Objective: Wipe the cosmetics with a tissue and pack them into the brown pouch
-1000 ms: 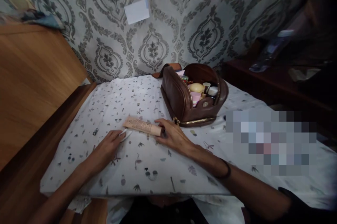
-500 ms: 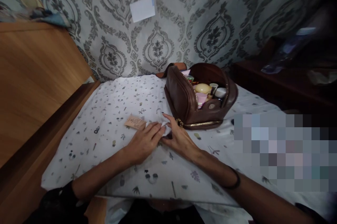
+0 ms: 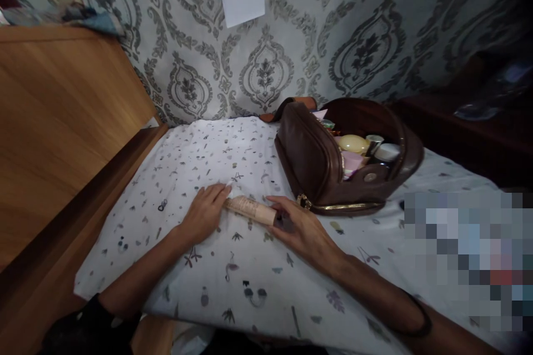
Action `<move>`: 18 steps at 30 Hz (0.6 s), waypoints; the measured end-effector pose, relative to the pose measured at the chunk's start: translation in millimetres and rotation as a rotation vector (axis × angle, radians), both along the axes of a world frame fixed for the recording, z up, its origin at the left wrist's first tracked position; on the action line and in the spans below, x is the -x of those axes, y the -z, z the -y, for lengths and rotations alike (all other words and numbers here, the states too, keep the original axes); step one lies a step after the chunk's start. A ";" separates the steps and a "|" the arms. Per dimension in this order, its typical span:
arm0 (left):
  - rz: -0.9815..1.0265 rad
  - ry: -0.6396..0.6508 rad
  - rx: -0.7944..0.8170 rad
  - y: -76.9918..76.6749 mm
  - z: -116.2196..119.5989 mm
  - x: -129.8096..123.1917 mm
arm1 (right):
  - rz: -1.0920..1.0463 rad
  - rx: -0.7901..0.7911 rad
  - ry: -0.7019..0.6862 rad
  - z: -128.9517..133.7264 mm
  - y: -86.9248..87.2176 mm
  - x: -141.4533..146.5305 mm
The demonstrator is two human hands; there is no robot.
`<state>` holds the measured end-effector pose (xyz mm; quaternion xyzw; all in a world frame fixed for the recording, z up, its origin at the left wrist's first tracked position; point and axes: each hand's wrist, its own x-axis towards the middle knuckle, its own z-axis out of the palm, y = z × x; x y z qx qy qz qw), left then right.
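Note:
A beige squeeze tube (image 3: 253, 210) with a dark cap lies at a slant just above the printed white cloth, between my hands. My right hand (image 3: 302, 230) is closed around its dark cap end, with thumb and fingers on either side. My left hand (image 3: 206, 213) is at the tube's other end, fingers bent over a crumpled white tissue (image 3: 228, 190) that touches the tube. Most of the tissue is hidden under the fingers. Just beyond my right hand stands a brown leather toiletry bag (image 3: 308, 155), unzipped, with several cosmetic containers inside.
The patterned cloth (image 3: 200, 149) covers the surface up to the wallpapered wall. A wooden panel (image 3: 70, 110) borders the left side. At the far right, a clear bottle (image 3: 495, 91) lies on dark furniture. A white card (image 3: 244, 4) is on the wall.
My left hand has moved left along the tube with the tissue, uncovering the tube's printed body. My right hand now shows at the cap end. The view has shifted slightly left.

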<state>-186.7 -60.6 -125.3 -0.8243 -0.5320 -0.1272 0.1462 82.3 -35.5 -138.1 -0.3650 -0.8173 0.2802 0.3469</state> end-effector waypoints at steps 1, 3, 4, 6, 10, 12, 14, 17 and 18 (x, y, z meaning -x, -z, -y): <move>0.033 -0.026 0.007 2.1 -1.1 7.2 | 0.002 -0.023 -0.014 -0.2 -0.4 0.0; 0.108 -0.047 0.019 5.8 -2.9 18.6 | 0.008 -0.058 -0.037 -0.7 -0.8 0.0; 0.141 -0.044 0.025 7.2 -3.6 22.5 | 0.011 -0.073 -0.041 -1.0 -0.8 0.0; 0.192 -0.032 0.039 8.9 -4.6 26.6 | 0.025 -0.095 -0.035 -1.7 -0.1 -0.2; 0.259 -0.045 0.065 6.9 -4.7 25.4 | 0.081 -0.075 -0.037 -1.4 2.4 -1.2; 0.297 -0.045 0.087 5.0 -4.3 24.6 | 0.103 -0.050 -0.044 -0.2 3.0 -1.3; 0.342 -0.038 0.110 5.1 -3.9 25.4 | 0.122 -0.042 -0.059 1.3 1.9 -0.7; 0.444 -0.042 0.091 11.4 -4.8 31.0 | 0.185 -0.046 -0.091 2.7 -5.4 2.0; 0.483 -0.044 0.069 14.8 -6.1 34.5 | 0.218 -0.046 -0.098 2.7 -9.2 3.6</move>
